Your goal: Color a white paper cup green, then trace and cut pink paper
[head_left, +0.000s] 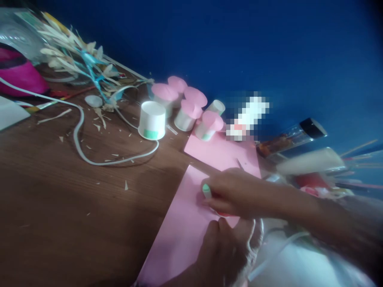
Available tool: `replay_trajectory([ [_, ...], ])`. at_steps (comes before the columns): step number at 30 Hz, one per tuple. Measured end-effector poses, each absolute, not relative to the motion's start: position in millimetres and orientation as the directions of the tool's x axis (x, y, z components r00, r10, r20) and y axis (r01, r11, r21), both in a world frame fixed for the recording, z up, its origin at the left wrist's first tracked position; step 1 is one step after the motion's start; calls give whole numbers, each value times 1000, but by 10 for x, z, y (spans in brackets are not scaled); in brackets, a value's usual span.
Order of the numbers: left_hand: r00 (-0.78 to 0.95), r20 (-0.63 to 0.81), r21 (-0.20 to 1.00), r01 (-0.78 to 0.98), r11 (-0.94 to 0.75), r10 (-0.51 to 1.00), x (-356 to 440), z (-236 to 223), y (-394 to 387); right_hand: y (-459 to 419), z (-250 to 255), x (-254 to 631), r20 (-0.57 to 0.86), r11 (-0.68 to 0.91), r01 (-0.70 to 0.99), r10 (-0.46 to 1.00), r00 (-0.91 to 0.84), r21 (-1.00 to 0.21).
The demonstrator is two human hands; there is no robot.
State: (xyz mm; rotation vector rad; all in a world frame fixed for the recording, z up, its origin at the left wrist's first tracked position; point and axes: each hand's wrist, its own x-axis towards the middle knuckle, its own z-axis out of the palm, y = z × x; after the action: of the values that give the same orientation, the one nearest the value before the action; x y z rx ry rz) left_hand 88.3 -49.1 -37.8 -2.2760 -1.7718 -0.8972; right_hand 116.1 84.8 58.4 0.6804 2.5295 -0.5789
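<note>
My right hand (229,193) reaches in from the right, closed around a slim white pen with a green end (206,190). It works over a pink sheet of paper (176,223) on the table. Just below it, my left hand (218,247) rests on the same sheet, its fingers bent and drawn together. Between the two hands shows a sliver of a red-edged object (226,214), mostly covered; what it is I cannot tell. A second pink sheet (227,149) lies beyond, with a dark pointed tip showing past my right hand.
Behind stand several white paper cups, some topped with pink paper discs (164,91); a bare upside-down cup (152,119) is nearest. A white cable (79,139) loops across the brown table (74,207) among paper scraps. Clear jar (293,135) at right, pink pouch (22,75) at left, blue wall behind.
</note>
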Motion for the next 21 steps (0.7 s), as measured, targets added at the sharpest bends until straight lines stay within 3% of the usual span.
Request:
replay_trajectory([
  [12, 118, 495, 225, 940, -258, 861, 887, -341, -474, 921, 560, 1133, -525, 760, 583, 385, -759, -286],
  [21, 124, 502, 172, 956, -239, 856, 891, -331, -474, 1011, 492, 1150, -513, 760, 534, 312, -800, -370],
])
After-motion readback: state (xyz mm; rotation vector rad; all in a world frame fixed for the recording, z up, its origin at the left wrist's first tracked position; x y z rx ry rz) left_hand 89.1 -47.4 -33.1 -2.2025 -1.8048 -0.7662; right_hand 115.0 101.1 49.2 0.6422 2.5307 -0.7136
